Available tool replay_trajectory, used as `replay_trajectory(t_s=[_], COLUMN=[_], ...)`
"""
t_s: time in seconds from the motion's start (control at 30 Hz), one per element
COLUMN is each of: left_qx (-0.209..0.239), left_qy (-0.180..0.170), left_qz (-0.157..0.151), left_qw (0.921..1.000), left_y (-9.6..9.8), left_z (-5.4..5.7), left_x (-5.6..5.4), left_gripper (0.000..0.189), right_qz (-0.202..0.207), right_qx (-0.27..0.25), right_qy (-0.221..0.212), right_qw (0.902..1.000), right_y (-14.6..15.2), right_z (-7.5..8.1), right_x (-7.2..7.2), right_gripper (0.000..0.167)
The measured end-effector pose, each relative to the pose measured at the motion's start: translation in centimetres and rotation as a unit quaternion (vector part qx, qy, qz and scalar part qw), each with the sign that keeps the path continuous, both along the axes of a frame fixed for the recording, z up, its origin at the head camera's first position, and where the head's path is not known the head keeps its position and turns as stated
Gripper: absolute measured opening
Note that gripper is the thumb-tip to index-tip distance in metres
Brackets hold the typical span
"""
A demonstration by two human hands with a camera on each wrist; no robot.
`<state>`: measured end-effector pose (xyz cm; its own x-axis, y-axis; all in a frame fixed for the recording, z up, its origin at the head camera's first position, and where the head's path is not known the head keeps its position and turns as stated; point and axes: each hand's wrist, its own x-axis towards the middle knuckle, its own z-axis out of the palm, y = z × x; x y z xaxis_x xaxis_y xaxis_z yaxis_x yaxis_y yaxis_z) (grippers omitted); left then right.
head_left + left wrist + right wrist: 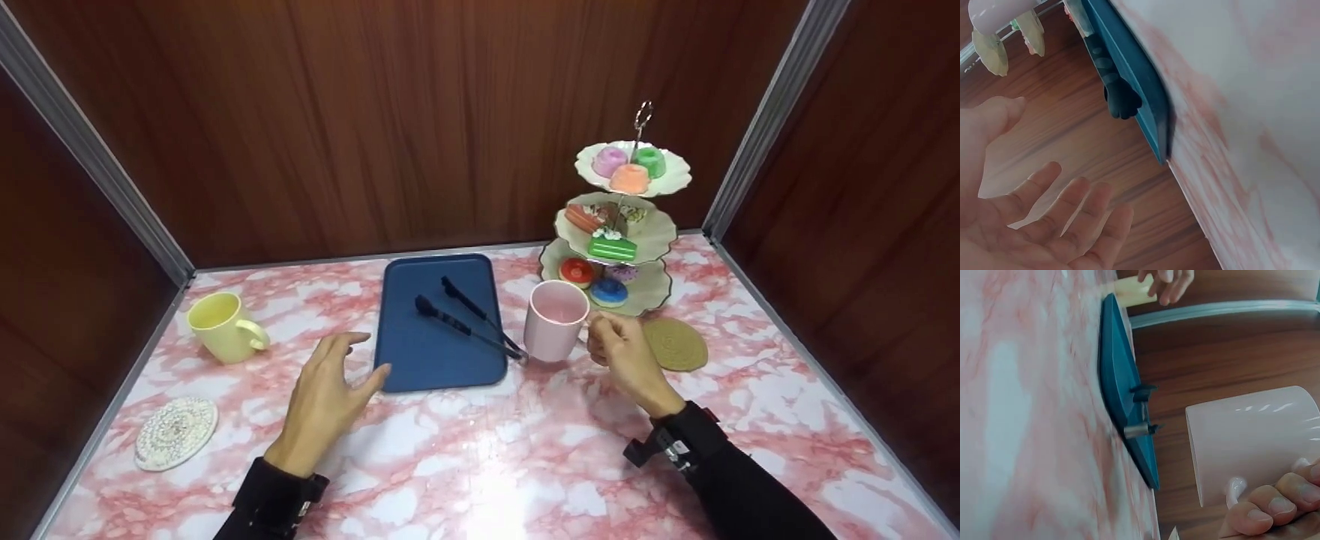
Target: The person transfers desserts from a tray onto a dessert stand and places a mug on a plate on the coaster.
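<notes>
My right hand [622,356] grips the handle of a pink mug [553,330], which is upright. In the right wrist view the mug [1252,444] hangs above the table, with the curled fingers [1282,505] at its handle. My left hand [326,390] is over the table by the near left corner of a blue tray [405,352], thumb and fingers spread apart with nothing between them. Across the tray lie tongs [457,322] with black ends and metal arms, their joined end over the right rim, close beside the mug.
A yellow mug [225,330] stands at the left, behind a round white coaster [176,433]. At the back right rises a three-tier stand [652,304] with toy cakes and doughnuts. A round tan coaster [676,345] lies behind the right hand. Wooden panels [420,127] enclose the table.
</notes>
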<state>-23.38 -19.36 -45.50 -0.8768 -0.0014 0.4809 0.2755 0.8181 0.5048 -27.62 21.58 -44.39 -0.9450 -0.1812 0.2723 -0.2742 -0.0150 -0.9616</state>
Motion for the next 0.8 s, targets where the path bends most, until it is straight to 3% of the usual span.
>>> replay_trajectory(t_s=[0.27,0.6,0.8], left_qx=[-0.004,0.001,0.005], left_qy=[-0.018,-0.017,-0.022], left_qz=[0.020,0.046,0.055], left_qw=[0.9996,0.9988,0.9982], left_y=[-1.5,-3.3,-4.8], left_z=[-0.4,-0.9,-1.1], left_x=[0.1,-0.1,-0.1], left_gripper=[0.056,0.051,0.049], right_qz=[-0.022,-0.083,-0.132], right_qx=[0.006,0.011,0.073], right_qy=[-0.009,-0.042,-0.048], right_qw=[0.9997,0.9956,0.9874], right_y=[1.8,4.2,5.3], right_z=[-0.2,0.2,1.1], right_x=[-0.1,0.3,1.0], right_gripper=[0.037,0.034,0.038])
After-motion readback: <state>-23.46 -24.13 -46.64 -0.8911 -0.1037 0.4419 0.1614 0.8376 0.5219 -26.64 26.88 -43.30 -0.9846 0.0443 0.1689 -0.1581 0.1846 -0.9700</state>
